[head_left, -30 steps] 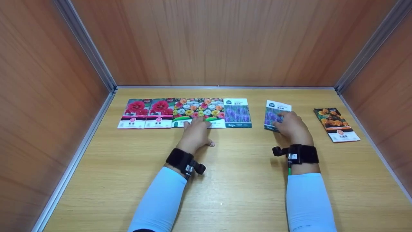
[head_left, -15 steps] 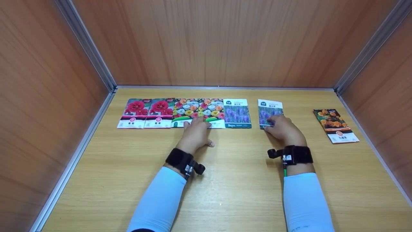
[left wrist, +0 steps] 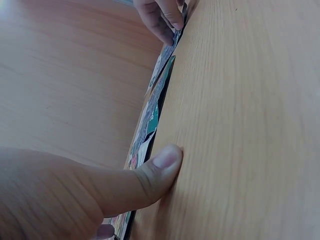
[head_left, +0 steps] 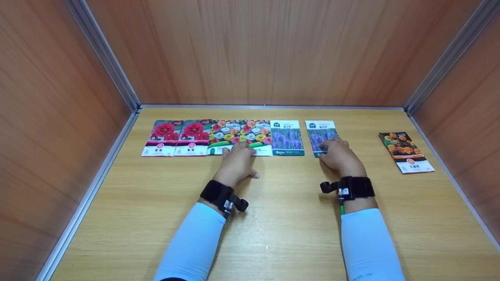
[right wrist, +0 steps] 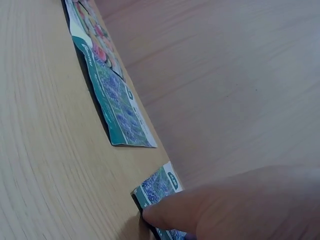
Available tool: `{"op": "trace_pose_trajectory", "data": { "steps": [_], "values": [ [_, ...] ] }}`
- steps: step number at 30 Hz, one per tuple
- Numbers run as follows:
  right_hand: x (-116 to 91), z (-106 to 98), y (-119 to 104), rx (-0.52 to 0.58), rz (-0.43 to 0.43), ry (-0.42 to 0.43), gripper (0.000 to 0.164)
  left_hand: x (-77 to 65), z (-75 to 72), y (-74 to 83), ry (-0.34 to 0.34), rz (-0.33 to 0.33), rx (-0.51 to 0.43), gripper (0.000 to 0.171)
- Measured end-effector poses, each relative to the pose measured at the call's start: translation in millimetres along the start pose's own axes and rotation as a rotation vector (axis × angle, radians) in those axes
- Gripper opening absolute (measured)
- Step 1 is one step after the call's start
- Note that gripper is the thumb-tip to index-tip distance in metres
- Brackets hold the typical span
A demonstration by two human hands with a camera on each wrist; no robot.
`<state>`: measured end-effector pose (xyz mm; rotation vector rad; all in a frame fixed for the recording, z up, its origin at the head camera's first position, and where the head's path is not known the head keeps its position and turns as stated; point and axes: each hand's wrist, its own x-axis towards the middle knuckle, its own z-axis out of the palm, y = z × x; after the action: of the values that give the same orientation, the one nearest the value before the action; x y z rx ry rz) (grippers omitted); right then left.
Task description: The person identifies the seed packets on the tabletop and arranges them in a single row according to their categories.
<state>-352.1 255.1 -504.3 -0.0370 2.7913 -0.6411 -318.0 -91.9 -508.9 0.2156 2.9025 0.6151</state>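
Note:
My right hand [head_left: 341, 156] grips a purple-flower seed packet [head_left: 320, 134] by its near right part, thumb at the lower edge. A narrow strip of table separates it from a matching purple packet [head_left: 287, 136], the right end of a row. Two mixed-rose seed packets [head_left: 256, 130] come just left of that one. Spread over their lower edges lies my left hand [head_left: 236, 164], fingers extended; its thumb [left wrist: 145, 180] reaches down toward the tabletop in the left wrist view. The right wrist view shows the gripped packet [right wrist: 157, 187] partly hidden behind the thumb.
Two red-flower packets [head_left: 162, 136] form the row's left end. Off to the right, an orange-flower packet [head_left: 406, 152] lies slanted on the wooden table [head_left: 285, 218]. Wood panels [head_left: 265, 50] with metal edging enclose the back and both sides.
My right hand has slid the purple-flower packet leftward, narrowing the gap to the row; the packet's slant has shifted a little. My left hand stays in place on the rose packets.

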Motion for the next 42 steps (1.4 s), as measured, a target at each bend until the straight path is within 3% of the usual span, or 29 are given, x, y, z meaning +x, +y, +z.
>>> {"op": "trace_pose_trajectory", "data": {
  "steps": [14, 23, 42],
  "values": [
    [4, 9, -16, -0.028, -0.023, -0.007, 0.053, -1.5, -0.9, -1.7, 0.006, 0.008, 0.003, 0.09],
    [5, 12, -17, -0.039, -0.097, 0.02, 0.05, 0.9, 1.2, -2.5, 0.017, 0.018, 0.023, 0.092],
    [4, 13, -21, -0.038, -0.128, 0.002, 0.051, 1.9, 0.6, -1.1, -0.011, -0.011, -0.012, 0.086]
  ]
}}
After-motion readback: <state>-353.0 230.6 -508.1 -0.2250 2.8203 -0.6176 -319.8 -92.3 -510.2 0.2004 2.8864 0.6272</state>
